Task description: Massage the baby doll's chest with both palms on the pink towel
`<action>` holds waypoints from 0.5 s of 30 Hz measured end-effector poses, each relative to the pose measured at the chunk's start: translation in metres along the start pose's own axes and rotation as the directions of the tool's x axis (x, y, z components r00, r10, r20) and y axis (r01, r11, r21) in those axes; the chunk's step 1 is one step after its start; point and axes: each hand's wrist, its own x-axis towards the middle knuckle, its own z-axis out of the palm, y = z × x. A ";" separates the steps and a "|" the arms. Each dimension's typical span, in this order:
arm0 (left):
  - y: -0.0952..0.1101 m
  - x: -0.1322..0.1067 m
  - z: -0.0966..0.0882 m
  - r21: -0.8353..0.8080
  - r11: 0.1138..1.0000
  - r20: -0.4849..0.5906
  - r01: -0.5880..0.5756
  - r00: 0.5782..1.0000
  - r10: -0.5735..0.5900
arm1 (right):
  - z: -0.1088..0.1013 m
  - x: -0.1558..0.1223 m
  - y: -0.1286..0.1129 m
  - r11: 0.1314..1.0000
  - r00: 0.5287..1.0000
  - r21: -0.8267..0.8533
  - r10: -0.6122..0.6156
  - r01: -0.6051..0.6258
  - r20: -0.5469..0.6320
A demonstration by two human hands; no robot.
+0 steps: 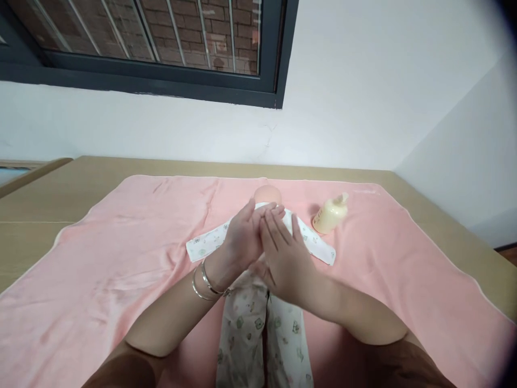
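Observation:
A baby doll in a white printed suit [258, 328] lies on its back on a pink towel [121, 248], its bare head [267, 194] pointing away from me. My left hand [242, 237], with bangles at the wrist, and my right hand [283, 253] are pressed together, palm against palm, just above the doll's chest. The fingers of both are stretched out and nothing shows between them. The doll's sleeves [204, 245] spread out to either side under my hands.
A pale yellow baby bottle [330, 214] lies on its side on the towel, right of the doll's head. The towel covers a tan table [48, 188] against a white wall. A dark-framed window [161, 48] is above left.

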 end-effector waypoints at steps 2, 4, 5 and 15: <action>0.001 0.002 -0.006 0.024 0.997 -0.034 -0.079 0.996 0.080 | 0.002 -0.006 -0.011 0.990 0.992 0.075 -0.112 0.116 -0.054; -0.007 0.004 -0.009 0.044 0.986 -0.041 -0.158 0.986 0.160 | 0.003 -0.009 -0.012 0.970 0.981 0.168 -0.156 0.174 -0.116; -0.013 0.004 -0.009 0.056 0.978 -0.048 -0.200 0.978 0.202 | 0.003 -0.009 -0.009 0.961 0.977 0.208 -0.151 0.180 -0.149; -0.052 -0.041 0.007 0.152 0.982 0.129 -0.111 0.987 0.091 | 0.011 -0.009 0.011 0.947 0.914 0.278 -0.038 0.163 -0.404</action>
